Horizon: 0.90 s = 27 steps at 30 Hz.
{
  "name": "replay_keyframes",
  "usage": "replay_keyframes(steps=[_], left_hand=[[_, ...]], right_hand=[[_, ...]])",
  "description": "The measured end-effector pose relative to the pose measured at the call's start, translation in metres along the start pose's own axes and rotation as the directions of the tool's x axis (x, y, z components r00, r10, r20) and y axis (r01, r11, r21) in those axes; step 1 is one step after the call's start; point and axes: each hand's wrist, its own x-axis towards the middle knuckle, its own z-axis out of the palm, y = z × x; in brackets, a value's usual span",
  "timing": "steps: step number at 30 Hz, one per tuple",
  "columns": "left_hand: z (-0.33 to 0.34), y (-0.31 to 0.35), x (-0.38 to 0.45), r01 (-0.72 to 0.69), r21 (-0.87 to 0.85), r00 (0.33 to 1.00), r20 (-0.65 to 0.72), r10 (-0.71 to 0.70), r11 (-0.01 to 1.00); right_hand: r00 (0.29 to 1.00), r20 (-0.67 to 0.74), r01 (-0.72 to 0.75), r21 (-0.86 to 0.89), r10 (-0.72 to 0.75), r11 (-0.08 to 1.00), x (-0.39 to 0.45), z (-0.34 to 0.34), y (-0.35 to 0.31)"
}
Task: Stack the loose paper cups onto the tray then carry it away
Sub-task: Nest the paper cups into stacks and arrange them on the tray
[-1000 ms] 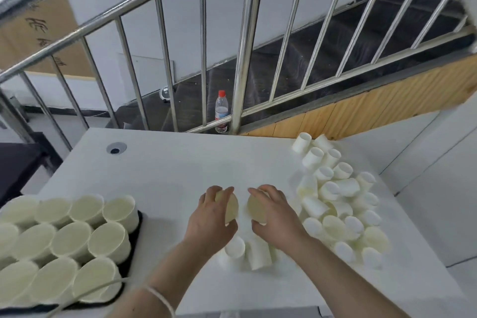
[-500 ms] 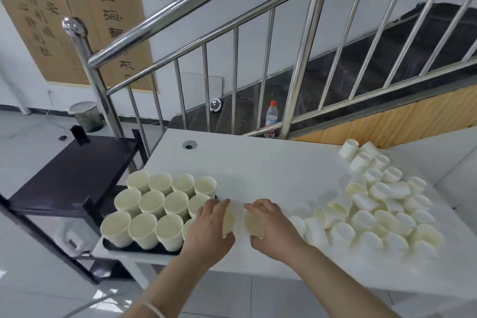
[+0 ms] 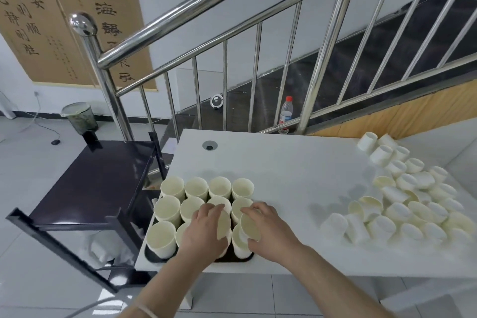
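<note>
A dark tray sits at the white table's front left corner, packed with several upright cream paper cups. My left hand grips one paper cup tilted on its side above the tray's front middle. Beside it, my right hand grips a second paper cup, its mouth turned toward the first, over the tray's front right cups. A heap of loose paper cups lies on the table's right side, many on their sides.
The white table has a cable hole at its back left. A black side cart stands left of it. A steel stair railing rises behind, with a water bottle and a bin on the floor.
Both hands, each holding a cup, have moved left from the loose heap across the table to above the tray. The view has swung left with them.
</note>
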Motion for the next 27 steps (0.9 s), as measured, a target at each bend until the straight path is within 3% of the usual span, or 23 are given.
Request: replay_keyframes(steps=[12, 27], left_hand=[[0.018, -0.021, 0.019, -0.078, 0.049, 0.987, 0.143, 0.070, 0.996], [0.033, -0.028, 0.030, -0.007, 0.066, 0.989, 0.145, -0.003, 0.998]], right_hand=[[0.994, 0.086, -0.070, -0.042, 0.074, 0.997, 0.021, 0.029, -0.003], [0.987, 0.125, -0.085, -0.099, 0.098, 0.991, 0.031, 0.045, 0.013]])
